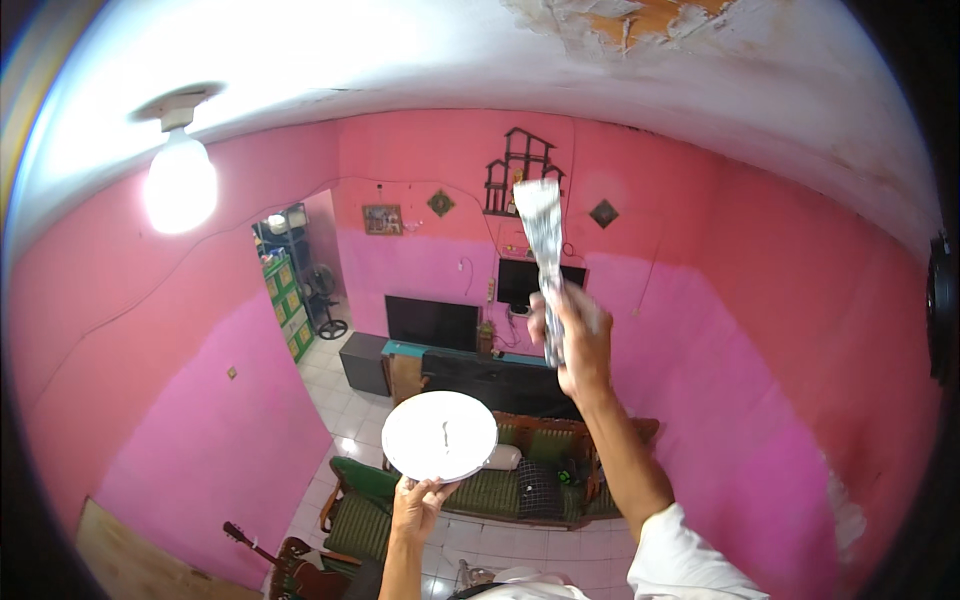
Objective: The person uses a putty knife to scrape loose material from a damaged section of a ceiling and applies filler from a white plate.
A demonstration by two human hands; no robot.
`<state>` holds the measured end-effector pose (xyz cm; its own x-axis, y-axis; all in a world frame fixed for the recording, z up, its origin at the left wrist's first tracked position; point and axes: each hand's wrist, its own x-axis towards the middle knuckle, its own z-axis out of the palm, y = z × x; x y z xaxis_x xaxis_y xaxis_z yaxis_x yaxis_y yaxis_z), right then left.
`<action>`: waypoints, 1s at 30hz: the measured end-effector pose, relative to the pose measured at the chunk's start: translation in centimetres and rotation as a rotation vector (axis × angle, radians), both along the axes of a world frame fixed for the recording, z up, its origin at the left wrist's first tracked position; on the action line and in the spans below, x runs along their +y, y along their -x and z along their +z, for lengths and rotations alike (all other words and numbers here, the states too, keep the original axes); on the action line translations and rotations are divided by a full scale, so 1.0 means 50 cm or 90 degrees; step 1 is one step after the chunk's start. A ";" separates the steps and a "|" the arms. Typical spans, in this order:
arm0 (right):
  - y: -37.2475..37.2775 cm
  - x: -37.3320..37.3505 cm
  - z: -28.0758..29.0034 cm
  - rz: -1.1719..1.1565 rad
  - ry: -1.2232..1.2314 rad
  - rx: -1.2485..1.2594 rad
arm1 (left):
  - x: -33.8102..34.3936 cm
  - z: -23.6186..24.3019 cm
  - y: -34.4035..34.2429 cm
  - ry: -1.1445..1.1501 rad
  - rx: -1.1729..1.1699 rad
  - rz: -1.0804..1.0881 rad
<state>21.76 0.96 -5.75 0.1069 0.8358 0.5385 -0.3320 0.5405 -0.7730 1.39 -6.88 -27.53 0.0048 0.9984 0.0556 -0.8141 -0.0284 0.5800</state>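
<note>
The right hand (585, 340) was wrapped around the handle of a white-smeared scraper (543, 225), its blade pointing up above the fist. The left hand (418, 508) gripped a round white dish (440, 435) from beneath, lower and leftward. Beyond, the scraper partly hid a dark wall shelf (528, 150), the dish a green-cushioned sofa (482, 495); a lit bulb (181, 185) hung upper left.

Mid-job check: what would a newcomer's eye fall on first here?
Probably the glowing white bulb hanging from the pale ceiling, upper left. Next, the white-smeared flat-bladed tool raised in the right hand near the centre, and the round white dish in the left hand lower down. Overhead, a ragged orange patch breaks the ceiling.
</note>
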 end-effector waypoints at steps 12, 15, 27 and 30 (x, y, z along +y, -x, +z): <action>-0.021 0.201 0.304 -0.013 -0.127 0.098 | 0.006 -0.001 -0.037 0.029 -0.037 0.058; -0.022 0.205 0.328 -0.005 -0.136 0.119 | 0.010 -0.006 -0.045 0.031 -0.046 0.061; 0.001 0.156 0.358 0.008 -0.168 0.141 | 0.009 -0.005 -0.049 0.032 -0.013 0.059; 0.008 0.117 0.357 0.018 -0.178 0.133 | 0.007 0.001 -0.052 0.014 -0.021 0.048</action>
<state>21.38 6.80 12.11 0.2175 0.6631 0.7162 -0.4850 0.7102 -0.5103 3.99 -6.51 -27.50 -0.0713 0.9969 0.0322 -0.8289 -0.0771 0.5541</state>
